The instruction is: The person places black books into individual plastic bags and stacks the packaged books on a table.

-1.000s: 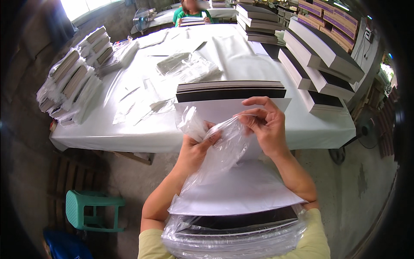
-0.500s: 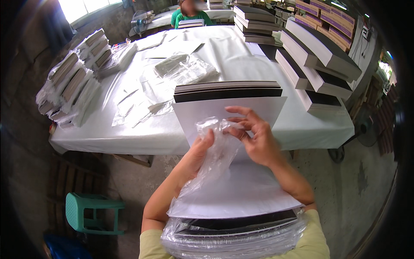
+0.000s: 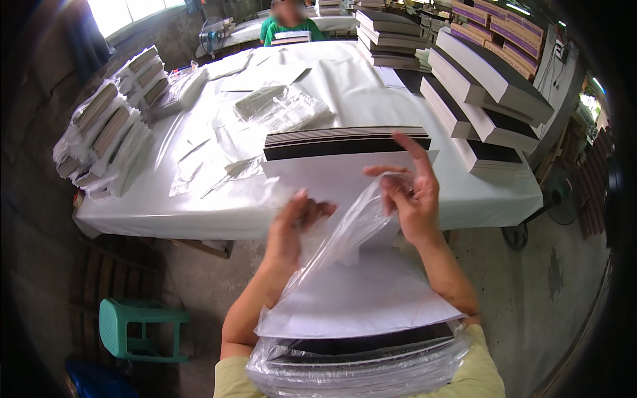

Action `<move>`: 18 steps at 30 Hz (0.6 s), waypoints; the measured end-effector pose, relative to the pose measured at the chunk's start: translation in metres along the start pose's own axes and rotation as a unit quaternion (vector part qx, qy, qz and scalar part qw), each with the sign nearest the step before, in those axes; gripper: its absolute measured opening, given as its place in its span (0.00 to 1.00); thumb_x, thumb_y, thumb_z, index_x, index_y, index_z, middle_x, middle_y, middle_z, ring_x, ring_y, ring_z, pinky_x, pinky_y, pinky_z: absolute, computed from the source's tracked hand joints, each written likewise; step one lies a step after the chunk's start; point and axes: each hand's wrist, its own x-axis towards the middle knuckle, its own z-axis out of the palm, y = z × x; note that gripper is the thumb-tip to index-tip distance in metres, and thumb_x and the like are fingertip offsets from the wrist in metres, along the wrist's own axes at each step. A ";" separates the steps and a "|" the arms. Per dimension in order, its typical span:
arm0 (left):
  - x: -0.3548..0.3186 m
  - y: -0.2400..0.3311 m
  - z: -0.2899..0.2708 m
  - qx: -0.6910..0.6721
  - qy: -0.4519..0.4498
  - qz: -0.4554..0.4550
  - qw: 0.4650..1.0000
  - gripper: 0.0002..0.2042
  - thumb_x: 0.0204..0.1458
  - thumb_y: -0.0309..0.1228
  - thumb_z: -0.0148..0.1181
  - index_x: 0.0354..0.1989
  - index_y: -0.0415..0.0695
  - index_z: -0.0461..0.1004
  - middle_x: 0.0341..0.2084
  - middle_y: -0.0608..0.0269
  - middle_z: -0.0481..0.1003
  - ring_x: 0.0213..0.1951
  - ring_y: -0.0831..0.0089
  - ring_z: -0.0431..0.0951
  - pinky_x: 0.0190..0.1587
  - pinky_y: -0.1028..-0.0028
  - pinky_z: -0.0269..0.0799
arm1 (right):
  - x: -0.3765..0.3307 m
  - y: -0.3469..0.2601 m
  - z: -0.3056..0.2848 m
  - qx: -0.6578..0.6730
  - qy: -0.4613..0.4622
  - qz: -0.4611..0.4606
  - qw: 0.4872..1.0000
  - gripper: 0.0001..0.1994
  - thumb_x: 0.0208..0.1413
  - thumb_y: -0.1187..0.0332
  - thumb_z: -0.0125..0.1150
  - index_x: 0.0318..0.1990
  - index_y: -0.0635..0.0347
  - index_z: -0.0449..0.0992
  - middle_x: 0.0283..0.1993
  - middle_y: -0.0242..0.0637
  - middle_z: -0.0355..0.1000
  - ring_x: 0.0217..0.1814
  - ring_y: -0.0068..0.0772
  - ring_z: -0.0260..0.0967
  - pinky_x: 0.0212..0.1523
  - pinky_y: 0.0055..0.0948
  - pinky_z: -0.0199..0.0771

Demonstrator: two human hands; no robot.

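Note:
A clear plastic bag (image 3: 345, 222) stretches upward from the wrapped bundle against my body. My right hand (image 3: 419, 202) pinches its upper edge between thumb and fingers, with the index finger raised. My left hand (image 3: 288, 229), blurred by motion, is beside the film with fingers partly curled; whether it grips plastic cannot be made out. Between my forearms lies a white sheet (image 3: 365, 295) on top of the plastic-wrapped bundle (image 3: 358, 371) of black and white boards. Behind my hands, a stack of black and white boards (image 3: 348, 147) sits at the table's near edge, with a white sheet before it.
On the white-covered table (image 3: 358, 79) lie a clear plastic packet (image 3: 282, 106) and loose film. Wrapped stacks (image 3: 103, 136) stand left, thick black-topped blocks (image 3: 488, 86) right. A green stool (image 3: 142, 328) is on the floor at left. A person in green (image 3: 292, 30) is across the table.
My hands have moved apart, the left one down and leftward, the right one to the right. The bag's film now slants toward my right hand.

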 end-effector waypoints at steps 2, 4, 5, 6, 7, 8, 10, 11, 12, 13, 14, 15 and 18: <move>-0.005 0.014 -0.034 -0.064 0.049 -0.018 0.997 0.13 0.53 0.40 0.47 0.18 0.51 0.61 0.12 0.73 0.54 0.15 0.81 0.58 0.22 0.78 0.61 | 0.001 0.001 -0.016 -0.013 0.052 -0.045 0.998 0.27 0.52 0.76 0.49 0.59 0.54 0.49 0.37 0.43 0.72 0.13 0.10 0.53 0.15 0.11 0.56; -0.007 0.025 -0.119 -0.141 -0.039 0.049 0.988 0.17 0.51 0.43 0.47 0.13 0.53 0.54 0.10 0.75 0.48 0.11 0.82 0.49 0.10 0.80 0.43 | 0.003 -0.007 -0.034 0.026 0.126 -0.058 0.990 0.27 0.52 0.76 0.49 0.59 0.53 0.49 0.35 0.43 0.72 0.13 0.09 0.51 0.13 0.10 0.53; -0.019 0.042 -0.132 -0.079 0.137 0.063 0.985 0.18 0.51 0.43 0.48 0.13 0.51 0.54 0.08 0.73 0.47 0.09 0.81 0.45 0.11 0.80 0.41 | 0.002 -0.008 -0.053 0.006 0.147 -0.060 0.987 0.28 0.51 0.77 0.50 0.59 0.51 0.50 0.36 0.43 0.72 0.13 0.09 0.52 0.13 0.09 0.51; -0.029 0.049 -0.163 0.005 0.205 0.131 0.970 0.19 0.49 0.42 0.50 0.13 0.53 0.51 0.08 0.76 0.48 0.09 0.83 0.45 0.11 0.80 0.41 | 0.003 -0.012 -0.064 0.005 0.178 -0.063 0.982 0.28 0.48 0.77 0.54 0.57 0.54 0.54 0.33 0.41 0.73 0.12 0.08 0.51 0.12 0.10 0.50; -0.027 0.051 -0.198 0.125 0.340 0.199 0.911 0.16 0.47 0.34 0.55 0.15 0.52 0.55 0.09 0.77 0.48 0.09 0.86 0.45 0.12 0.79 0.41 | -0.001 -0.019 -0.081 -0.010 0.179 -0.051 0.982 0.24 0.45 0.77 0.57 0.52 0.57 0.60 0.31 0.40 0.73 0.14 0.08 0.54 0.12 0.10 0.51; -0.035 0.063 -0.211 0.228 0.414 0.228 0.851 0.13 0.43 0.26 0.59 0.17 0.49 0.58 0.10 0.78 0.49 0.11 0.88 0.47 0.12 0.80 0.40 | -0.007 -0.019 -0.096 -0.020 0.179 -0.038 0.983 0.21 0.43 0.77 0.60 0.48 0.60 0.66 0.29 0.38 0.73 0.15 0.08 0.57 0.13 0.09 0.52; -0.048 0.086 -0.218 0.344 0.413 0.402 0.741 0.13 0.43 0.23 0.59 0.18 0.48 0.58 0.11 0.79 0.51 0.12 0.89 0.47 0.12 0.82 0.40 | -0.011 -0.009 -0.094 -0.069 0.164 -0.005 0.984 0.11 0.40 0.76 0.63 0.34 0.63 0.74 0.25 0.36 0.73 0.20 0.11 0.63 0.17 0.10 0.58; -0.051 0.095 -0.192 0.344 0.408 0.385 0.753 0.11 0.44 0.23 0.58 0.20 0.46 0.61 0.12 0.78 0.52 0.13 0.89 0.49 0.13 0.82 0.41 | -0.012 -0.010 -0.083 -0.081 0.127 0.010 0.989 0.07 0.40 0.76 0.63 0.30 0.63 0.75 0.25 0.35 0.73 0.22 0.14 0.66 0.19 0.12 0.62; -0.058 0.102 -0.167 0.343 0.408 0.366 0.763 0.08 0.44 0.23 0.58 0.21 0.45 0.63 0.12 0.78 0.53 0.14 0.88 0.50 0.14 0.83 0.42 | -0.011 -0.007 -0.067 -0.092 0.084 0.028 0.992 0.04 0.41 0.75 0.63 0.26 0.63 0.76 0.25 0.34 0.73 0.25 0.17 0.69 0.22 0.14 0.66; -0.057 0.105 -0.157 0.391 0.340 0.348 0.782 0.05 0.45 0.23 0.57 0.29 0.42 0.68 0.17 0.73 0.60 0.19 0.86 0.59 0.16 0.85 0.53 | -0.013 -0.002 -0.057 -0.078 0.027 -0.003 0.997 0.03 0.42 0.75 0.62 0.27 0.64 0.76 0.25 0.34 0.74 0.26 0.19 0.70 0.26 0.18 0.69; -0.050 0.095 -0.140 0.360 0.282 0.352 0.817 0.07 0.45 0.23 0.57 0.33 0.41 0.67 0.21 0.70 0.63 0.23 0.83 0.63 0.19 0.85 0.60 | -0.012 0.002 -0.041 -0.069 -0.027 -0.009 0.997 0.03 0.43 0.75 0.61 0.27 0.63 0.76 0.26 0.35 0.74 0.29 0.19 0.71 0.27 0.18 0.70; -0.040 0.077 -0.107 0.326 0.219 0.354 0.849 0.10 0.45 0.22 0.56 0.37 0.40 0.67 0.25 0.66 0.65 0.28 0.80 0.67 0.23 0.85 0.66 | -0.011 0.003 -0.029 -0.103 -0.056 -0.047 0.992 0.03 0.44 0.74 0.61 0.27 0.62 0.76 0.25 0.34 0.74 0.28 0.19 0.71 0.26 0.18 0.69; -0.017 0.035 0.010 0.495 -0.148 0.348 0.782 0.37 0.30 0.30 0.71 0.52 0.42 0.59 0.39 0.57 0.70 0.37 0.75 0.70 0.34 0.78 0.69 | -0.010 -0.001 -0.011 -0.176 -0.097 -0.098 0.975 0.03 0.45 0.71 0.61 0.26 0.61 0.76 0.25 0.33 0.73 0.25 0.16 0.68 0.25 0.19 0.66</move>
